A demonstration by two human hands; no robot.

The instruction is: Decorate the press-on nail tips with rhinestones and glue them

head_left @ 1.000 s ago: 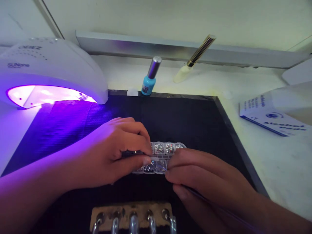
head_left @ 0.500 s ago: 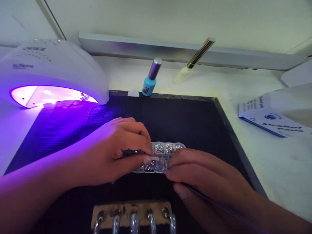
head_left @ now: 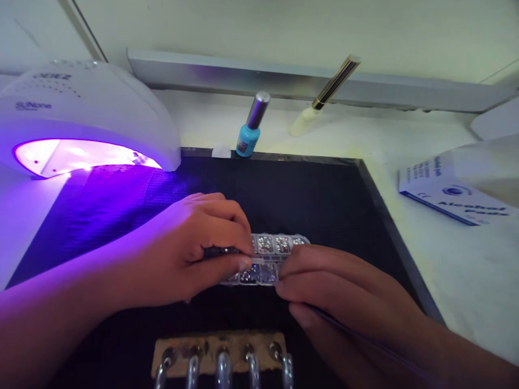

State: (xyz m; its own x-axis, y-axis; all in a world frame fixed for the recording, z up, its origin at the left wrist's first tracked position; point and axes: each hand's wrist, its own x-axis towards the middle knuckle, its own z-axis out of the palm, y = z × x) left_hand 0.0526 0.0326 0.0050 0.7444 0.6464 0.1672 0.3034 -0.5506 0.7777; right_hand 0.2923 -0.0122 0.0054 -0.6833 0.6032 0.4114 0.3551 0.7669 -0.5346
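A clear compartment case (head_left: pixel 265 273) of glittering rhinestones lies on the black mat (head_left: pixel 300 194), partly hidden by both hands. My left hand (head_left: pixel 206 243) is closed over its left side, thumb and forefinger pinching a small translucent strip (head_left: pixel 258 261) above the case. Something dark and shiny shows inside that grip, too covered to name. At the case's right end, my right hand (head_left: pixel 336 292) is closed on a thin dark stick-like tool (head_left: pixel 348 327). The shaft runs back under the fingers toward the wrist; its tip is hidden.
A glowing nail lamp (head_left: pixel 97 116) stands at the left. Behind the mat are a blue polish bottle (head_left: pixel 248 138) and a pale bottle with a gold-and-black cap (head_left: pixel 306 120). An alcohol pads box (head_left: pixel 458 189) lies right. Near me sits a wooden block (head_left: pixel 235 346) with several shiny curved pieces.
The view has shifted very slightly. Both hands keep the same grips and places over the case; nothing else has visibly moved.
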